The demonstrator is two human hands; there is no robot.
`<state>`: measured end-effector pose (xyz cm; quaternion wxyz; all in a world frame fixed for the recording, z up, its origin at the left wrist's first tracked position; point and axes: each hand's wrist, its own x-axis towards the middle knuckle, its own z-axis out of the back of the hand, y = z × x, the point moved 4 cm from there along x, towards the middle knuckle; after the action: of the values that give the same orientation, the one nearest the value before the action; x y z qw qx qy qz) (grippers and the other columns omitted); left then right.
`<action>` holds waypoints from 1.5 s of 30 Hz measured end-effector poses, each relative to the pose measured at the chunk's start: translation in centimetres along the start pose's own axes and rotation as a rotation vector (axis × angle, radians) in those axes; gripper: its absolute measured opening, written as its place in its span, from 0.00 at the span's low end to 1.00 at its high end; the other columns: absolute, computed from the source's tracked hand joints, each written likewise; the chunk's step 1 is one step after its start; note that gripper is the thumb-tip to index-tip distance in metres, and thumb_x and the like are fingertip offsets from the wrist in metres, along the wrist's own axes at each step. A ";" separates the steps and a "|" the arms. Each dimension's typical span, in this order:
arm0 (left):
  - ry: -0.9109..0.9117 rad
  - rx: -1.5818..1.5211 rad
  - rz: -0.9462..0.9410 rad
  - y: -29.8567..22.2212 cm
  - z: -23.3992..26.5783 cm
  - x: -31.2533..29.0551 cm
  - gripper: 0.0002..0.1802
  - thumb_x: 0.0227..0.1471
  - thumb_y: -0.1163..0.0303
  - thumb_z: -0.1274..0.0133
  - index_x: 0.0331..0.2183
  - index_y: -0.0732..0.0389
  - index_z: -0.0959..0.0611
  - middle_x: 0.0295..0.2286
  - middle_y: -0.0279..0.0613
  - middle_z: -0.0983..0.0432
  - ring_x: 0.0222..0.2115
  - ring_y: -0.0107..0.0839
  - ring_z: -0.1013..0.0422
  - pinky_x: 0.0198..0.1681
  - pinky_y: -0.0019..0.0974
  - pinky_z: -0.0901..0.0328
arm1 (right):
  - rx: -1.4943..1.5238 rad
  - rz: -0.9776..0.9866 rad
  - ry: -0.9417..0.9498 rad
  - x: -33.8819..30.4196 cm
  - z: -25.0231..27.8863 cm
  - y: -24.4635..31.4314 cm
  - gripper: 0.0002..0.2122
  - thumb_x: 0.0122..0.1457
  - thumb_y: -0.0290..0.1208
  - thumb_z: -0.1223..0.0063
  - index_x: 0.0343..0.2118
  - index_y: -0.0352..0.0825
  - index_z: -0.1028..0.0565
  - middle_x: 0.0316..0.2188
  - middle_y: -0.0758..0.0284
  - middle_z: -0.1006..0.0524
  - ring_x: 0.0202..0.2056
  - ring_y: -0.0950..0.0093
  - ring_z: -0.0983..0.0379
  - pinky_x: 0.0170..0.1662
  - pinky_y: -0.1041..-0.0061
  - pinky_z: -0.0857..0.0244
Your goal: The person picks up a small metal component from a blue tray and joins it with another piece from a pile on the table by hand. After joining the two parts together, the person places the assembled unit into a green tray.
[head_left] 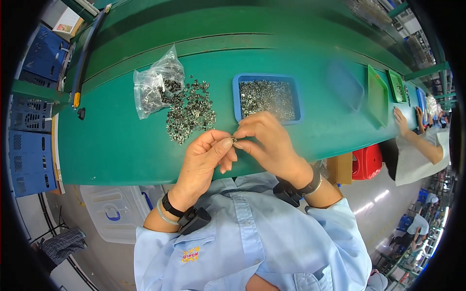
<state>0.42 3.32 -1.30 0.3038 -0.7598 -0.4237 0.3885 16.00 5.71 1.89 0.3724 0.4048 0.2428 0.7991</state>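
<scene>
My left hand (208, 156) and my right hand (266, 144) meet over the near part of the green table (126, 162). Between their fingertips is a small metal part (234, 140), pinched from both sides; its exact kind is too small to make out. Left of the hands spreads a loose pile of small dark and silvery metal parts (191, 114). A clear plastic bag (150, 87) lies against that pile with more such parts inside. Beyond my right hand stands a blue tray (236, 99) filled with small shiny metal parts (264, 97).
Farther right are a green tray (377, 97) and a smaller green tray (397, 86). Another person's arm (412, 133) rests at the table's right end. Blue crates (31, 162) stand at the left. Below the table edge are a clear lidded box (114, 213) and a red stool (367, 162).
</scene>
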 end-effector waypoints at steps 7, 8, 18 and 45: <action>-0.011 0.027 -0.051 -0.4 -0.5 -0.1 0.08 0.57 0.69 0.51 0.37 0.63 0.25 0.25 0.36 0.26 0.20 0.19 0.33 0.22 0.22 0.39 | -0.072 0.060 -0.024 0.0 0.0 0.2 0.12 0.44 0.23 0.38 0.34 0.38 0.27 0.34 0.67 0.27 0.39 0.65 0.30 0.42 0.68 0.37; -0.018 0.061 -0.081 -0.4 -0.5 0.0 0.08 0.57 0.70 0.50 0.37 0.63 0.25 0.25 0.36 0.26 0.20 0.19 0.33 0.22 0.22 0.39 | -0.087 0.076 -0.042 0.0 -0.1 0.2 0.11 0.45 0.24 0.39 0.33 0.38 0.27 0.33 0.68 0.27 0.38 0.66 0.30 0.41 0.68 0.38; -0.013 0.281 -0.135 -0.9 0.1 0.1 0.07 0.56 0.73 0.50 0.38 0.62 0.26 0.29 0.38 0.23 0.24 0.20 0.30 0.24 0.21 0.40 | -0.021 0.021 -0.026 -0.3 -0.2 0.1 0.12 0.46 0.23 0.39 0.35 0.37 0.26 0.33 0.67 0.27 0.36 0.65 0.30 0.39 0.70 0.36; 0.087 0.241 0.006 -0.5 0.5 -0.5 0.07 0.57 0.72 0.51 0.38 0.63 0.25 0.30 0.38 0.23 0.26 0.22 0.27 0.24 0.22 0.37 | 0.107 0.027 0.021 -0.9 -0.3 -0.1 0.09 0.47 0.23 0.39 0.32 0.36 0.25 0.30 0.67 0.26 0.34 0.67 0.29 0.36 0.71 0.35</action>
<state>-0.43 3.16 -0.99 0.4097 -0.7352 -0.3580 0.4043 16.11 5.04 1.26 0.3368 0.4188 0.2835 0.7942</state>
